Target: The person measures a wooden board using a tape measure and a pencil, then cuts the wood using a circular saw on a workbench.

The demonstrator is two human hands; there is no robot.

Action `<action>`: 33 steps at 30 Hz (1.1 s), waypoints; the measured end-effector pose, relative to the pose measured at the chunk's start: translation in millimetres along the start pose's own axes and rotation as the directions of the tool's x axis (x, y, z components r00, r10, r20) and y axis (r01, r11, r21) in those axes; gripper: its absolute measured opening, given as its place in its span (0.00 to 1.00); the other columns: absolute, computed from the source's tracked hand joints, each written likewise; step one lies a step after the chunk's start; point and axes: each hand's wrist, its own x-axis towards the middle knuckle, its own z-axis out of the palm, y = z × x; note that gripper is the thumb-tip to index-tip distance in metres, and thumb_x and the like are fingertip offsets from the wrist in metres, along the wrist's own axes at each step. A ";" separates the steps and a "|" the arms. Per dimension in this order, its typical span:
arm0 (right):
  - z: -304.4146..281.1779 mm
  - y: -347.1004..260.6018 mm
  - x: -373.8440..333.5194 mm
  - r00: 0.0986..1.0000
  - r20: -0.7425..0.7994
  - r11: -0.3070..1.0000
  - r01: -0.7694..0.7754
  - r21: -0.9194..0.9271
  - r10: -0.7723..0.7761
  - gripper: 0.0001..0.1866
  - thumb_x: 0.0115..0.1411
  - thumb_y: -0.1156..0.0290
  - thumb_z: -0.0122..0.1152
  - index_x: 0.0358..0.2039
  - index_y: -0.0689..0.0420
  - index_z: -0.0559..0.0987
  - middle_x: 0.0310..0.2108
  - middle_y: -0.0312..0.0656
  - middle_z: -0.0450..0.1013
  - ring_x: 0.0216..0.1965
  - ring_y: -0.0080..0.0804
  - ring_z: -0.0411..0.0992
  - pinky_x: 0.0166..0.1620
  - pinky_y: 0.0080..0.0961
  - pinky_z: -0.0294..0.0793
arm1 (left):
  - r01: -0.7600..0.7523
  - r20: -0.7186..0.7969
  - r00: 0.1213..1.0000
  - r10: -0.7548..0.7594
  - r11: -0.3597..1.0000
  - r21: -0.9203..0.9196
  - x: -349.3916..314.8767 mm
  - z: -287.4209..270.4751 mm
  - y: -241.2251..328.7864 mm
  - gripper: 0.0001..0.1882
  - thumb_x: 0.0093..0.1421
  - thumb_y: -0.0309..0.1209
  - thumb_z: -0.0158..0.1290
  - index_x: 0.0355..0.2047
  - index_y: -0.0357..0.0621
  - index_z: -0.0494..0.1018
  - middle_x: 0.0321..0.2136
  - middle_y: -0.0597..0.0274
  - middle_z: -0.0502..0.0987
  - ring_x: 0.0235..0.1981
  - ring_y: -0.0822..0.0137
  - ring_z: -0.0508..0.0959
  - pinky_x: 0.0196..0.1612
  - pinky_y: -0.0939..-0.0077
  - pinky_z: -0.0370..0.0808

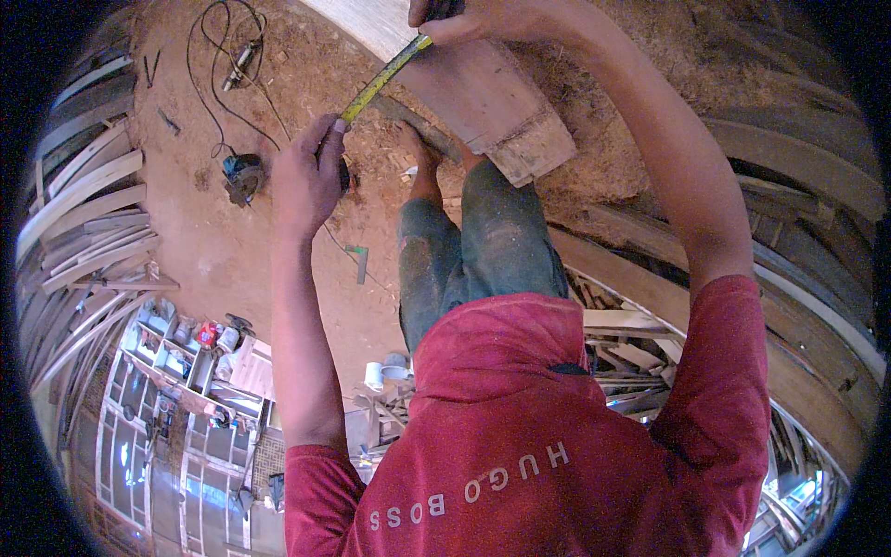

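A yellow tape measure blade (385, 79) is stretched taut and slanting between my two hands. My left hand (311, 176) pinches its lower end between thumb and fingers; something dark shows just behind that hand. Farther up and to the right, my right hand (469, 20) is closed on the other end, partly cut off by the picture's top edge, with a dark shape at its fingers. Which hand has the tape's case I cannot tell. Under the right hand lies a wide wooden plank (483, 88), its near end by my knee.
On the dirt floor at left sit a teal-and-black power tool (243, 178) with a looped cord and a slim metal tool (243, 65). A small try square (360, 262) lies nearer. Stacked boards (93, 213) line the left, more timber (798, 278) the right. Shelving (186, 362) holds several containers.
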 end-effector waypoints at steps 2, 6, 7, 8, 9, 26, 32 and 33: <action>0.6 1.3 0.5 1.000 0.004 1.000 -0.001 0.015 0.001 0.13 0.50 0.66 0.68 0.32 0.63 0.82 0.27 0.46 0.78 0.32 0.35 0.78 0.37 0.33 0.76 | 0.022 0.031 0.999 -0.021 1.000 -0.007 0.9 -2.6 1.3 0.15 0.70 0.40 0.49 0.44 0.42 0.78 0.28 0.44 0.79 0.30 0.46 0.81 0.34 0.59 0.75; 1.2 3.5 1.2 1.000 -0.013 1.000 0.017 0.014 -0.017 0.14 0.49 0.66 0.69 0.31 0.64 0.82 0.27 0.46 0.78 0.31 0.34 0.78 0.35 0.32 0.76 | 0.040 0.064 0.997 -0.038 0.999 -0.022 2.2 -4.0 1.1 0.16 0.70 0.40 0.49 0.44 0.41 0.78 0.28 0.45 0.79 0.31 0.46 0.81 0.35 0.60 0.75; 1.6 3.1 1.8 1.000 -0.016 1.000 0.020 0.023 -0.019 0.14 0.49 0.66 0.69 0.31 0.64 0.82 0.27 0.46 0.79 0.31 0.34 0.78 0.35 0.32 0.76 | 0.041 0.065 0.997 -0.039 0.999 -0.022 2.1 -4.3 0.6 0.16 0.70 0.40 0.49 0.44 0.41 0.78 0.28 0.45 0.79 0.31 0.46 0.81 0.35 0.60 0.75; 1.4 2.7 2.3 1.000 -0.015 1.000 0.019 0.024 -0.019 0.14 0.49 0.66 0.69 0.31 0.64 0.82 0.27 0.46 0.79 0.31 0.34 0.78 0.35 0.32 0.76 | 0.025 0.057 0.998 -0.023 0.999 -0.032 2.0 -4.6 0.1 0.15 0.70 0.40 0.49 0.44 0.41 0.78 0.28 0.45 0.79 0.31 0.46 0.81 0.36 0.60 0.75; 0.7 2.3 2.6 1.000 0.000 1.000 0.001 0.018 -0.001 0.13 0.49 0.67 0.69 0.31 0.64 0.82 0.26 0.46 0.78 0.30 0.33 0.78 0.35 0.32 0.76 | 0.008 0.048 0.999 -0.006 0.999 -0.042 2.0 -4.9 -0.5 0.15 0.70 0.40 0.49 0.44 0.41 0.78 0.28 0.45 0.79 0.31 0.47 0.81 0.36 0.60 0.75; 1.2 4.1 3.4 1.000 0.019 1.000 0.010 0.015 -0.010 0.13 0.51 0.66 0.69 0.31 0.63 0.81 0.26 0.45 0.77 0.31 0.33 0.77 0.35 0.31 0.75 | 0.035 0.091 0.995 -0.031 0.999 -0.039 3.6 -7.2 2.3 0.14 0.70 0.39 0.49 0.42 0.42 0.78 0.27 0.45 0.77 0.30 0.46 0.80 0.34 0.60 0.74; 0.3 0.4 4.2 1.000 0.028 1.000 0.012 0.012 -0.012 0.12 0.50 0.67 0.69 0.30 0.63 0.81 0.25 0.45 0.77 0.30 0.33 0.76 0.34 0.32 0.74 | 0.040 0.093 0.995 -0.036 0.998 -0.047 2.7 -8.1 1.2 0.14 0.70 0.39 0.50 0.42 0.41 0.78 0.26 0.46 0.77 0.29 0.48 0.80 0.33 0.60 0.74; 0.6 0.1 4.6 1.000 0.019 1.000 0.020 -0.001 -0.020 0.12 0.50 0.67 0.69 0.29 0.63 0.80 0.25 0.45 0.77 0.30 0.33 0.76 0.34 0.32 0.74 | 0.031 0.087 0.996 -0.027 0.998 -0.047 2.6 -8.3 0.8 0.14 0.70 0.38 0.50 0.42 0.41 0.78 0.26 0.46 0.77 0.28 0.49 0.80 0.33 0.60 0.74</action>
